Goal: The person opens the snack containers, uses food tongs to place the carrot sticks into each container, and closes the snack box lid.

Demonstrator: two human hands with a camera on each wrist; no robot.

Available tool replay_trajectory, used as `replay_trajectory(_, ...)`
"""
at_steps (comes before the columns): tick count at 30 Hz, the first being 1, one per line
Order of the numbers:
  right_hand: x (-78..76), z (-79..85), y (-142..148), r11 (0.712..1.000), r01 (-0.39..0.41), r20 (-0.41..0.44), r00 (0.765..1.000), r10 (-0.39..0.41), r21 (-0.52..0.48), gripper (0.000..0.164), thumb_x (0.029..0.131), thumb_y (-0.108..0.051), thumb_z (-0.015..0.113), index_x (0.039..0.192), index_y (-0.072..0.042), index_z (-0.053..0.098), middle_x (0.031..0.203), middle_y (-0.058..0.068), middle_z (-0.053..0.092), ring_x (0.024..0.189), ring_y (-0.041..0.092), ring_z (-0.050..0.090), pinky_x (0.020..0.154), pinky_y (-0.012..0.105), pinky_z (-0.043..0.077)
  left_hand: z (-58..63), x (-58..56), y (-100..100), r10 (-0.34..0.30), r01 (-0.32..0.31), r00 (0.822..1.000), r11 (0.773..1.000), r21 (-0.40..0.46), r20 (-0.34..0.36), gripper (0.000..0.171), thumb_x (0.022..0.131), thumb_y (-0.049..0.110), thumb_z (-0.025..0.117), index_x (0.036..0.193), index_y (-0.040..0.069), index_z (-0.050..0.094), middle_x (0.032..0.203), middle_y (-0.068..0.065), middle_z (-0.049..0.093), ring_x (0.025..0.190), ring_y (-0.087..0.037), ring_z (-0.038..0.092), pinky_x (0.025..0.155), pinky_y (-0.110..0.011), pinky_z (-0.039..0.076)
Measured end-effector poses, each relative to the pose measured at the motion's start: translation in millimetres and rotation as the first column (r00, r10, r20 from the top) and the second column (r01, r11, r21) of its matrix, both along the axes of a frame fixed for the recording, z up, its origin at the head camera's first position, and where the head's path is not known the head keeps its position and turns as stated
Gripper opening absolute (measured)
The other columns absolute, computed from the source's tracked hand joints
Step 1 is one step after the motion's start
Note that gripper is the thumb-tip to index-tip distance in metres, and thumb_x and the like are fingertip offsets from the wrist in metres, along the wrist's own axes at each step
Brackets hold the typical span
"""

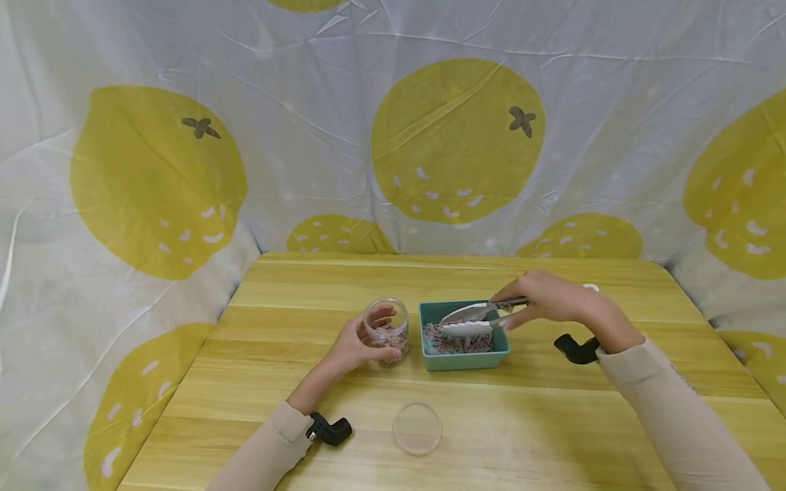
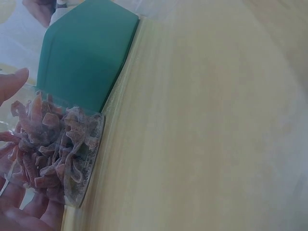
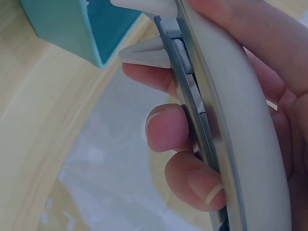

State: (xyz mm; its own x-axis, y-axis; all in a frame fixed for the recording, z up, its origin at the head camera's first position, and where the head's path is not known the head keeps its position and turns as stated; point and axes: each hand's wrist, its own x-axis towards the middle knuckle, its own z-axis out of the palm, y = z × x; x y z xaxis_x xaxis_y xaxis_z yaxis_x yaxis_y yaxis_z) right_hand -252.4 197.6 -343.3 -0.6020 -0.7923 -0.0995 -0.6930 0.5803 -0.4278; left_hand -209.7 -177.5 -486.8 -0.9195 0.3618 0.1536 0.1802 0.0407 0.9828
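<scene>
My left hand (image 1: 364,339) grips a clear jar (image 1: 387,315) from the side; its mouth is uncovered. Dried brownish-pink strips (image 2: 50,144) fill the lower part of the jar in the left wrist view. Just right of the jar stands a teal rectangular box (image 1: 464,361) with more strips (image 1: 451,344) inside. My right hand (image 1: 543,300) holds white-and-metal tongs (image 1: 469,329), whose white tips reach into the box among the strips. In the right wrist view, fingers wrap the tongs' handles (image 3: 240,130). Whether the tips pinch any strip is unclear.
A round clear lid (image 1: 417,428) lies on the wooden table (image 1: 522,429) in front of the jar and box. A small white object (image 1: 591,287) shows partly behind the right wrist. A lemon-print cloth (image 1: 319,136) hangs behind the table.
</scene>
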Motion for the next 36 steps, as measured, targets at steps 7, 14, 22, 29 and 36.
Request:
replay_trajectory(7,-1.5,11.9,-0.6,1.0,-0.005,-0.008,1.0,0.005,-0.01,0.057,0.087,-0.041,0.074,0.128,-0.003,0.067,0.124,0.009,0.068,0.113,0.027,0.065,0.093,0.044,0.053,-1.3,-0.8,0.3,0.002,-0.002,1.0,1.0,-0.009,-0.005,0.075,0.075,-0.004,0.084,0.141,0.0,0.05,0.144,-0.026,0.049,0.134,-0.043,0.044,0.101,-0.026,0.044)
replay_trajectory(14,-0.7,27.4,-6.0,0.999,-0.005,-0.024,1.0,0.004,-0.033,0.055,0.088,-0.041,0.074,0.129,-0.004,0.067,0.124,0.008,0.068,0.109,0.023,0.067,0.09,0.045,0.054,0.8,0.0,-0.2,0.009,-0.009,1.0,1.0,-0.023,-0.006,0.076,0.074,-0.006,0.085,0.141,0.005,0.051,0.144,-0.024,0.05,0.132,-0.039,0.047,0.102,-0.026,0.044)
replay_trajectory(22,2.0,40.7,-14.0,0.998,-0.019,-0.064,0.998,0.016,-0.059,0.048,0.087,-0.027,0.078,0.129,-0.005,0.067,0.123,0.007,0.069,0.101,0.017,0.069,0.087,0.043,0.055,-0.1,0.1,-0.5,0.007,-0.008,1.0,1.0,-0.031,-0.008,0.075,0.075,-0.004,0.085,0.141,0.005,0.051,0.143,-0.023,0.05,0.132,-0.039,0.048,0.102,-0.028,0.044)
replay_trajectory(29,0.9,49.4,-17.8,0.997,-0.022,-0.074,0.997,0.016,-0.079,0.052,0.089,-0.035,0.076,0.13,-0.006,0.066,0.119,0.006,0.071,0.064,0.0,0.057,0.075,0.034,0.052,-0.7,0.1,-0.3,0.002,-0.002,1.0,1.0,-0.018,-0.005,0.075,0.075,-0.005,0.085,0.141,0.004,0.051,0.143,-0.022,0.051,0.132,-0.038,0.048,0.101,-0.026,0.045)
replay_trajectory(36,-1.2,58.3,-28.1,0.992,-0.055,-0.091,0.995,0.045,-0.115,0.05,0.088,-0.033,0.076,0.131,-0.009,0.067,0.118,0.003,0.071,0.058,0.002,0.05,0.07,0.03,0.049,0.3,0.0,0.2,0.003,-0.003,1.0,1.0,-0.023,-0.002,0.076,0.075,-0.005,0.085,0.142,0.003,0.05,0.143,-0.023,0.051,0.132,-0.037,0.047,0.101,-0.027,0.045)
